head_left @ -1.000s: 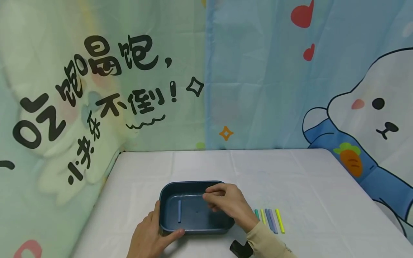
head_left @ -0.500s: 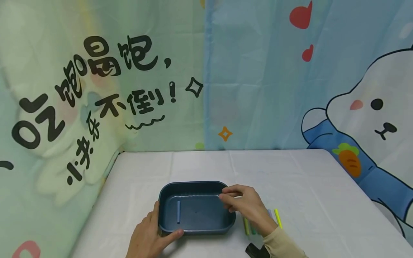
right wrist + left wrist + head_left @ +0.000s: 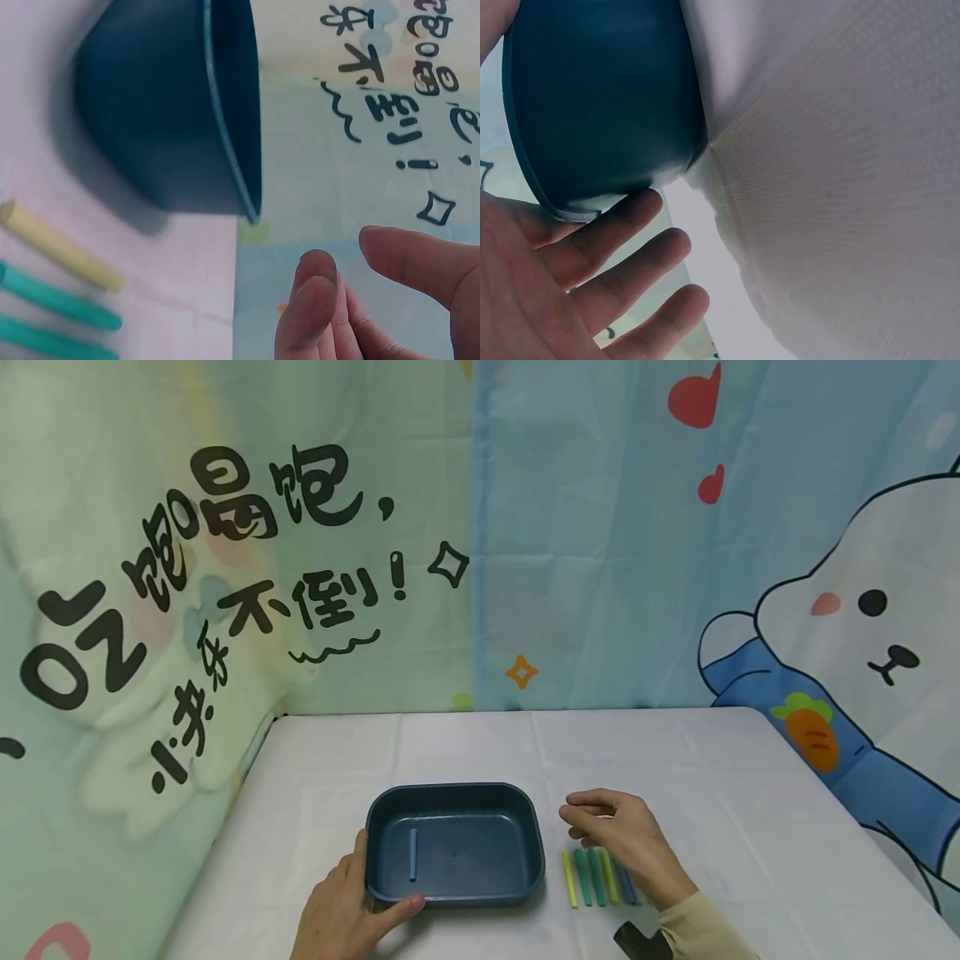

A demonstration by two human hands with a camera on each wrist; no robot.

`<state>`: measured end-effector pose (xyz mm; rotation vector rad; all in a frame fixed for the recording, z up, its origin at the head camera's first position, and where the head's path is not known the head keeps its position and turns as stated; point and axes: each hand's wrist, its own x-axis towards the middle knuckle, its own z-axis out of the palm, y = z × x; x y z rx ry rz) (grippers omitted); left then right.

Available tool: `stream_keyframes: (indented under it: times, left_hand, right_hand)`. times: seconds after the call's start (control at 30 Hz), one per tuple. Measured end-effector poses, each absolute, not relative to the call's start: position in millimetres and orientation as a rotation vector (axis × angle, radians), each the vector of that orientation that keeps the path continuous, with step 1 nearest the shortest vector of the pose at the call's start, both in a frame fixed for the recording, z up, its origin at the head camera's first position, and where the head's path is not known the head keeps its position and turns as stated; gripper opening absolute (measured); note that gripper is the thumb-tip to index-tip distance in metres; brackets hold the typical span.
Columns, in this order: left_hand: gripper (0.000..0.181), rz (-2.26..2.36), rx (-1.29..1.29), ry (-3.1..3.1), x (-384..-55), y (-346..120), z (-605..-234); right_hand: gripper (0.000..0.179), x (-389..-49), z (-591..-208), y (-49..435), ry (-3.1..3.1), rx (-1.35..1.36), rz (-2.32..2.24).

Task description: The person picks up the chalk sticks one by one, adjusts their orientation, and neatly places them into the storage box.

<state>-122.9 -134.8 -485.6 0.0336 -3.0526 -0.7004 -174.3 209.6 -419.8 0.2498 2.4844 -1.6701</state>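
A dark blue rectangular tray (image 3: 495,893) stands on the table in the head view, with one blue chalk stick (image 3: 412,855) lying in its left part. My left hand (image 3: 348,897) holds the tray's near left corner, thumb at the front rim and index finger along the left side. In the left wrist view, the other fingers (image 3: 634,277) stretch beside the tray wall. My right hand (image 3: 618,827) hovers right of the tray, thumb and fingertips apart and nothing between them. Below it lies a row of several chalk sticks (image 3: 583,877) in yellow, green and blue, partly hidden by the hand.
A white cloth covers the table (image 3: 660,752). Printed curtains (image 3: 585,568) hang behind it and along its left side. A black wrist device (image 3: 641,941) sits at the right sleeve (image 3: 705,927).
My right hand has moved from over the tray's inside to the right, past its rim, uncovering the left sticks of the row. The left hand, the tray and its blue stick stay in place.
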Motion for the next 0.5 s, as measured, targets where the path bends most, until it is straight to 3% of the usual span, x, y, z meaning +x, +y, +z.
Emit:
stream_keyframes:
  times: [0.5]
  left_hand:
    - [0.129,-0.725,0.054,-3.058,-123,-136,-486]
  right_hand:
    - [0.067,-174,-434,239,2.554,0.397,-1.537]
